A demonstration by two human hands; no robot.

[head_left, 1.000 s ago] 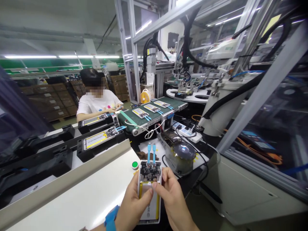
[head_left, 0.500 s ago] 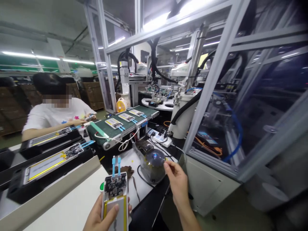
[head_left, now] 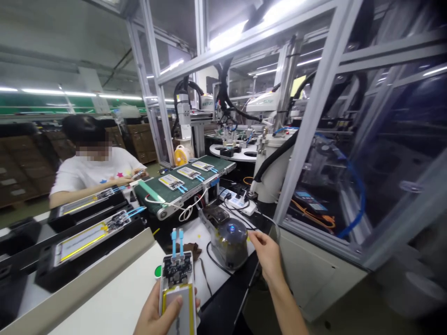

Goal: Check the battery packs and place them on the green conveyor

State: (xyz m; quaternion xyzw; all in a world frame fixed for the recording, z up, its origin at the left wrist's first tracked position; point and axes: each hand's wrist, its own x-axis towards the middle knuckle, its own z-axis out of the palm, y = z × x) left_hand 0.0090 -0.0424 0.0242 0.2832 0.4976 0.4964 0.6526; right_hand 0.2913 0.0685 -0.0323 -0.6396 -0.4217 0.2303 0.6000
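Observation:
My left hand [head_left: 164,309] is wrapped round an open power bank [head_left: 177,284], its thumb on the battery. The power bank has a white frame, a silver battery edged in yellow, a dark circuit board and two short light-blue cables pointing away from me. My right hand [head_left: 267,253] has thumb and forefinger pinched together at the right side of a round tape dispenser [head_left: 228,239] with a smoky cover and a blue light. A trace of yellow shows by those fingertips, too small to make out.
Several similar power banks lie on a green conveyor belt [head_left: 153,179]; two more rest in black fixtures [head_left: 52,274] at left. A co-worker [head_left: 94,172] sits beyond them. A power strip [head_left: 240,202] with cables lies behind the dispenser. A framed machine enclosure [head_left: 307,139] stands at right.
The whole view has shifted slightly, so things appear further right and lower. My left hand keeps its hold on the power bank, and my right hand stays pinched beside the tape dispenser.

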